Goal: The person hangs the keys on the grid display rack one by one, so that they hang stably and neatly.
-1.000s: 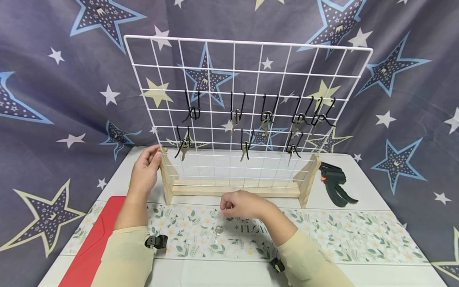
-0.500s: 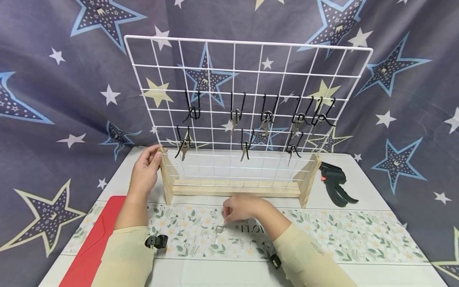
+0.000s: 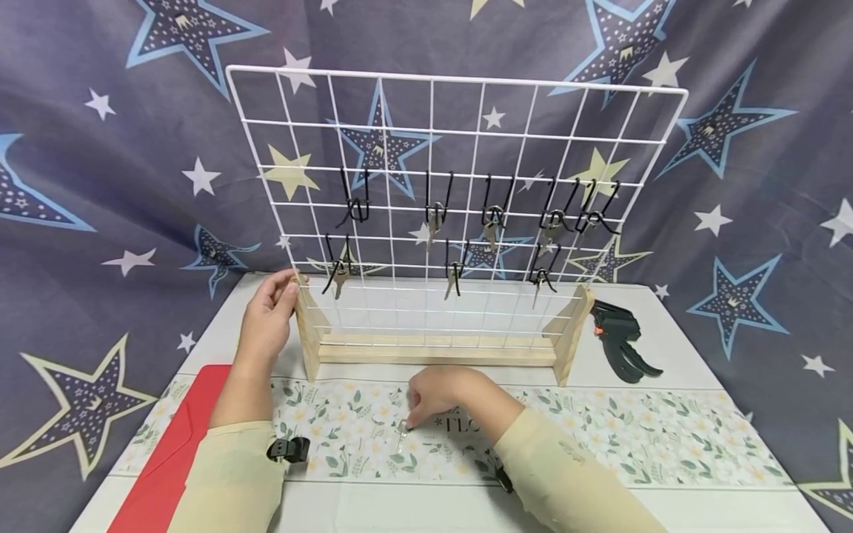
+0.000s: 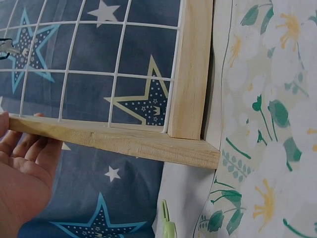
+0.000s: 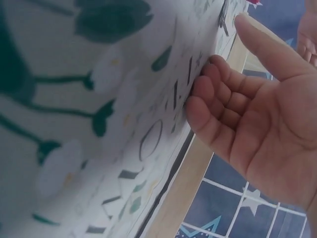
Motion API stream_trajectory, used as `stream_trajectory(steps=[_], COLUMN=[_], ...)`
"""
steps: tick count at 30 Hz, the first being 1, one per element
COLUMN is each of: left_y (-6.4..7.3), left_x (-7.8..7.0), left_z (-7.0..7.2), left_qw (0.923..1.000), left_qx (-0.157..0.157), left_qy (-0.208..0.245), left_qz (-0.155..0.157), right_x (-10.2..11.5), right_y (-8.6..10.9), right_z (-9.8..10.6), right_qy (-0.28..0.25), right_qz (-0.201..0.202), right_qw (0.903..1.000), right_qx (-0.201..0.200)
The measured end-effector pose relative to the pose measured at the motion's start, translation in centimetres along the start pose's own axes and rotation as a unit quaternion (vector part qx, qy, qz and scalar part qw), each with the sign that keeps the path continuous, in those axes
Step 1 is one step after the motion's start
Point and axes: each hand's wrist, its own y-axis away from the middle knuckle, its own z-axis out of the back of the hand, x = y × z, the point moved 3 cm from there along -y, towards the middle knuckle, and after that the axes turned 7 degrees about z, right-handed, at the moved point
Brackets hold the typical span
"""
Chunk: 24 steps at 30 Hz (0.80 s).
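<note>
A small silvery key (image 3: 402,438) lies on the flowered strip of the table. My right hand (image 3: 443,392) is just above it, thumb and fingertips beside the key's head. In the right wrist view its fingers are loosely bent and the thumb stretches toward the dark-looking key (image 5: 224,19), with a slight gap visible. My left hand (image 3: 265,326) grips the upper edge of the left wooden side panel (image 3: 308,329); the left wrist view shows its fingers around that board (image 4: 119,143). The panel supports a white wire grid (image 3: 455,134).
Black hooks (image 3: 452,275) are on the grid, and several keys (image 3: 492,226) hang from them. A red folder (image 3: 175,444) lies at the left under my forearm. Right of the stand is a black pistol-shaped tool (image 3: 620,337). A star-printed cloth (image 3: 733,192) hangs behind.
My right hand has come down and slightly left, to the head of the key on the table. The left hand keeps its hold on the wooden panel.
</note>
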Motion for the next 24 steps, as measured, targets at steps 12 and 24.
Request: stream_trajectory(steps=[12,24], left_y=[-0.06,-0.05], left_x=[0.13,0.01], left_z=[0.06,-0.04], left_qw=[1.0,1.0], left_qx=[0.004,0.006], left_qy=[-0.001,0.0], left_qz=[0.0,0.0], right_x=[0.16,-0.59], right_y=[-0.69,-0.72], right_z=[-0.22,-0.44], right_qy=[-0.002,-0.04], right_qz=[-0.026,-0.011], right_qw=[0.9995,0.999], right_qx=[0.016,0.013])
